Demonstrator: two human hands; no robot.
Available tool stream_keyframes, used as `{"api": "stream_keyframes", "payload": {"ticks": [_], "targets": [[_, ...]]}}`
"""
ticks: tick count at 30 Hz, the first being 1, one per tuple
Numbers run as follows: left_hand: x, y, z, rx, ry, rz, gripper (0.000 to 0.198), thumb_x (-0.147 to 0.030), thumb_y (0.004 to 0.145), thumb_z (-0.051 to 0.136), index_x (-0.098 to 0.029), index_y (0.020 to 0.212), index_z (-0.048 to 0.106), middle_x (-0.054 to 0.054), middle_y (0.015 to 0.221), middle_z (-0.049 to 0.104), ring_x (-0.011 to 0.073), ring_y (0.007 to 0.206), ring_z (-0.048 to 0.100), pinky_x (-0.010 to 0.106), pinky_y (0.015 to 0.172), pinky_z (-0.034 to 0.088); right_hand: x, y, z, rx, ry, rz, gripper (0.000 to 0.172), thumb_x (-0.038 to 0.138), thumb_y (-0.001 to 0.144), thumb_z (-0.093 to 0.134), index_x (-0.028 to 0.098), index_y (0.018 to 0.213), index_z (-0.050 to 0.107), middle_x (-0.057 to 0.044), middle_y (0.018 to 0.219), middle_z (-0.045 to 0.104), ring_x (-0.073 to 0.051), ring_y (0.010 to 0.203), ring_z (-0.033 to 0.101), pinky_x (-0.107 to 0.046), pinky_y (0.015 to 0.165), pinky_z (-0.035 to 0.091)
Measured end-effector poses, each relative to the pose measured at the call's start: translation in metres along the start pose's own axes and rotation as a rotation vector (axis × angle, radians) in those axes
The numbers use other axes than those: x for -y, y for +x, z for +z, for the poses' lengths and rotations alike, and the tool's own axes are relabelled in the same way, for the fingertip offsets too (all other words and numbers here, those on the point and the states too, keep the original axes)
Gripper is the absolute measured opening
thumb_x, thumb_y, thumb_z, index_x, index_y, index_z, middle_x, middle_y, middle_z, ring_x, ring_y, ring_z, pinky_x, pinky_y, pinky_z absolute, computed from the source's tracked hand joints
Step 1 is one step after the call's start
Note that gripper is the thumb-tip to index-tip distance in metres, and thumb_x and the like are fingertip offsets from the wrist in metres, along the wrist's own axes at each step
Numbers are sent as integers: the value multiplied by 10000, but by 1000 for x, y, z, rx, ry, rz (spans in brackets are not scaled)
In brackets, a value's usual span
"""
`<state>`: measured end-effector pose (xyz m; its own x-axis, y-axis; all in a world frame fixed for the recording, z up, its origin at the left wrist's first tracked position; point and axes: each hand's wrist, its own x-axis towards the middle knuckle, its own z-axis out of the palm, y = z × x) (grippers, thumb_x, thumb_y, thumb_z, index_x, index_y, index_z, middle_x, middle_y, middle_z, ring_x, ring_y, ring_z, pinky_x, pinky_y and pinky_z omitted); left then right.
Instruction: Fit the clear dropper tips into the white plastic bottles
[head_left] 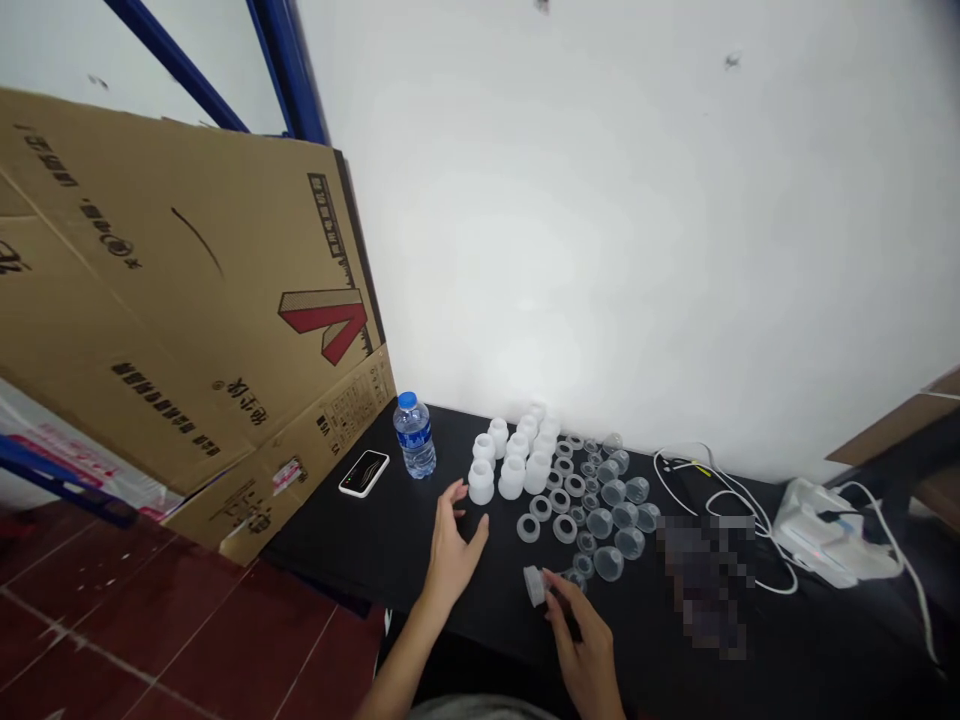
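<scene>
My left hand hovers open over the black table, its fingertips close to a white plastic bottle part. More white bottle parts stand in rows behind it. My right hand is closed on a small translucent white cap near the table's front. Just beyond lie several white rings and several clear domed caps.
A water bottle and a smartphone sit left of the parts. A large cardboard box leans at the left over a red tiled floor. White cables and a white power strip lie at the right. A white wall rises behind.
</scene>
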<state>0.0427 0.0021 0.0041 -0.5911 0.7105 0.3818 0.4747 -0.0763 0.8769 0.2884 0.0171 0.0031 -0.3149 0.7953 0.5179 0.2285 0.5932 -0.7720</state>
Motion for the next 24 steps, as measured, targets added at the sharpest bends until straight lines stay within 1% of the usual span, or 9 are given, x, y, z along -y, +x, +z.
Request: {"api": "stream_keyframes", "payload": {"ticks": [2, 5, 8, 10, 13, 16, 19, 21, 24], "targets": [[9, 16, 2, 70, 90, 15, 766, -356, 940, 728, -245, 1605, 365, 176, 1542, 560, 351, 1429, 562, 547, 1135, 485, 2, 1, 0, -13, 16, 11, 234, 403, 1052, 679, 237, 1132, 823, -73, 979, 828, -195, 795, 791, -212, 757, 644], [15, 29, 6, 108, 193, 27, 700, -380, 924, 741, -229, 1547, 461, 164, 1444, 638, 386, 1384, 590, 627, 1167, 416, 5, 2, 0, -33, 41, 54, 237, 442, 1025, 714, 230, 1043, 818, -55, 851, 784, -187, 667, 728, -233, 664, 626], [14, 31, 4, 103, 236, 30, 530, -450, 901, 765, -221, 1356, 620, 124, 1242, 702, 397, 1255, 644, 641, 1107, 447, 3, 0, 0, -58, 74, 103, 261, 449, 1018, 721, 225, 1119, 809, -92, 955, 802, -222, 753, 752, -289, 718, 643], [13, 29, 1, 81, 217, 35, 451, -497, 876, 791, -221, 1212, 670, 114, 1200, 697, 387, 1216, 654, 611, 1080, 480, -1, -2, 0, -66, 111, 148, 279, 446, 1016, 726, 220, 1162, 801, -111, 1035, 806, -239, 836, 768, -312, 771, 644], [11, 24, -3, 61, 13, 11, 467, -521, 859, 821, -220, 1172, 648, 101, 1173, 710, 320, 1142, 697, 505, 1044, 541, -6, -6, 1, -59, 193, 268, 294, 480, 1000, 744, 203, 1080, 800, -96, 947, 798, -227, 798, 754, -294, 716, 620], [11, 21, -7, 220, -291, -71, 472, -540, 867, 823, -206, 1153, 652, 79, 1086, 755, 266, 1041, 740, 403, 969, 590, -9, -8, 2, -75, 293, 384, 351, 541, 972, 762, 191, 956, 771, -49, 768, 744, -183, 628, 678, -256, 565, 548], [14, 22, -11, 368, -436, -123, 510, -567, 878, 807, -173, 1188, 709, 106, 1134, 772, 288, 1081, 739, 370, 935, 598, -8, -6, 1, -115, 384, 434, 363, 546, 953, 781, 189, 897, 743, -22, 722, 705, -147, 544, 612, -245, 510, 500], [18, 23, -14, 373, -491, -144, 562, -568, 884, 802, -169, 1267, 701, 119, 1183, 762, 290, 1079, 736, 338, 857, 606, -7, -3, -2, -163, 438, 449, 359, 541, 934, 802, 188, 902, 743, -12, 706, 693, -147, 533, 611, -255, 518, 512], [20, 23, -14, 342, -581, -173, 565, -525, 859, 846, -183, 1274, 671, 99, 1109, 766, 237, 937, 746, 263, 693, 582, -6, 1, -7, -214, 495, 471, 362, 535, 914, 823, 182, 966, 766, -8, 681, 697, -170, 556, 650, -286, 559, 556]]}}
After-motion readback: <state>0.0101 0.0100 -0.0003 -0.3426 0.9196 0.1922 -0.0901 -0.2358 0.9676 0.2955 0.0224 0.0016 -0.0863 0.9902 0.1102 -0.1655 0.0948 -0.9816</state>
